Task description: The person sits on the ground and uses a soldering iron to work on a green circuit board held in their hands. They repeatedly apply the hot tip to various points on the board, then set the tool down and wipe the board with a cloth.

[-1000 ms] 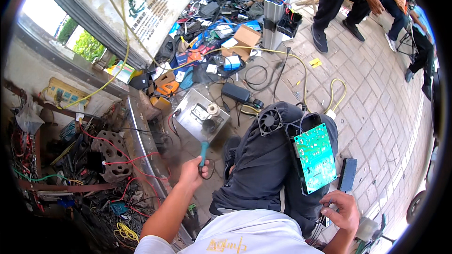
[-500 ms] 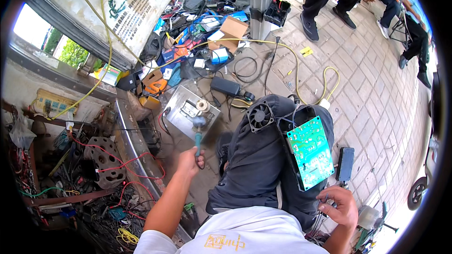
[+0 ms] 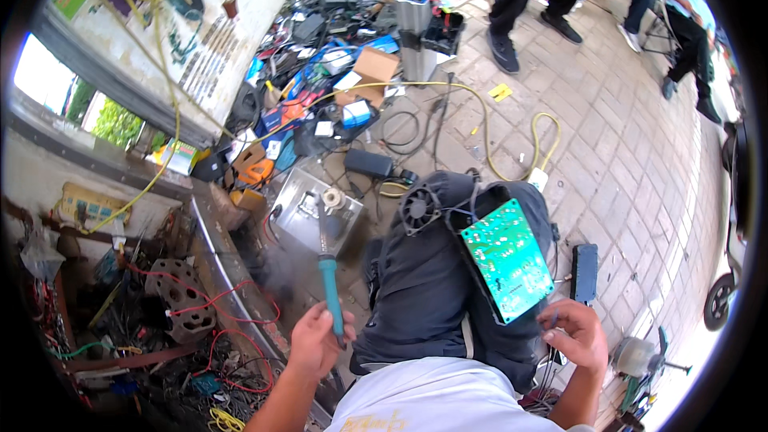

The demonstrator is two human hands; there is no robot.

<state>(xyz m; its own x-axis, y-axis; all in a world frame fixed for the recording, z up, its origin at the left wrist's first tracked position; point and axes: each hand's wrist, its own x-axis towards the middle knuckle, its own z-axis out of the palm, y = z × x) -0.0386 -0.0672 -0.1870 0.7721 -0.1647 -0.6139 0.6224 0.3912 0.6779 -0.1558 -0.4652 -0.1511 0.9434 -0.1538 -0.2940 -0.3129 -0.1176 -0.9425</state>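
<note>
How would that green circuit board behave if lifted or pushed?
The green circuit board looks flat and unbent, so probably stiff. Its soldered face lies exposed, so it may be fragile. Lying over dark trousers, it might slide if pushed.

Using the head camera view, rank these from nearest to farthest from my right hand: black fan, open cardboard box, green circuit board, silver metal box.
From the right hand:
1. green circuit board, on the lap
2. black fan, by the left knee
3. silver metal box, on the ground at left
4. open cardboard box, ahead in the heap
</note>
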